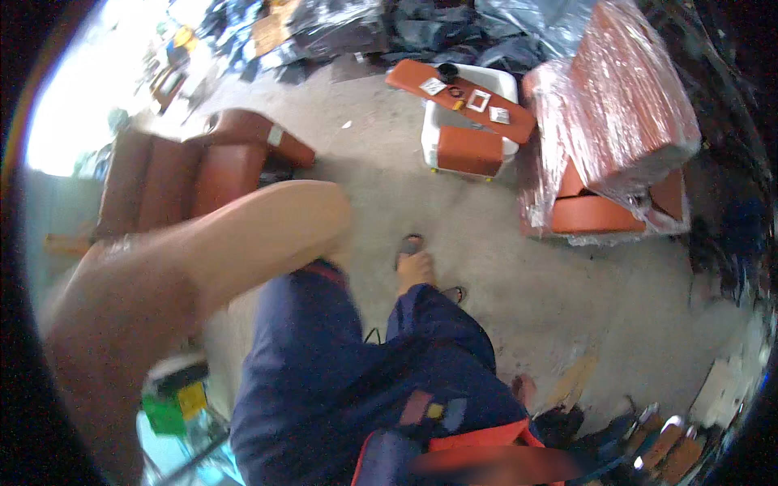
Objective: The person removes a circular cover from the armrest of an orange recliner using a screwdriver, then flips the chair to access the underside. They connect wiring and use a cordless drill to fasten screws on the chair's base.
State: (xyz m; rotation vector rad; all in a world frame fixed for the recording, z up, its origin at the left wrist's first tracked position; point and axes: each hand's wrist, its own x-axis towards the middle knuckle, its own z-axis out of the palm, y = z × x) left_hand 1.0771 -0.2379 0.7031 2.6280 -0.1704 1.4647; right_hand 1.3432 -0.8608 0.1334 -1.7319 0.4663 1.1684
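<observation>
A long brown padded part with a pale tan side (267, 231) fills the left foreground, close to me and smeared by motion. It looks like a chair or sofa arm, and its lower end runs out of the picture at the lower left. Neither of my hands shows, so whatever supports this part is hidden. Behind it, a brown upholstered seat (231, 174) stands on the floor. Along the lower edge, a blurred patch lies over red cloth (486, 437); what it is cannot be made out.
A white bin (429, 134) holds a brown padded board (478, 105) with small items on top. Right of it, brown furniture wrapped in clear film (624, 113) is stacked. Dark plastic sheeting (340, 28) lines the back. Sandalled feet (415, 263) stand on the concrete floor.
</observation>
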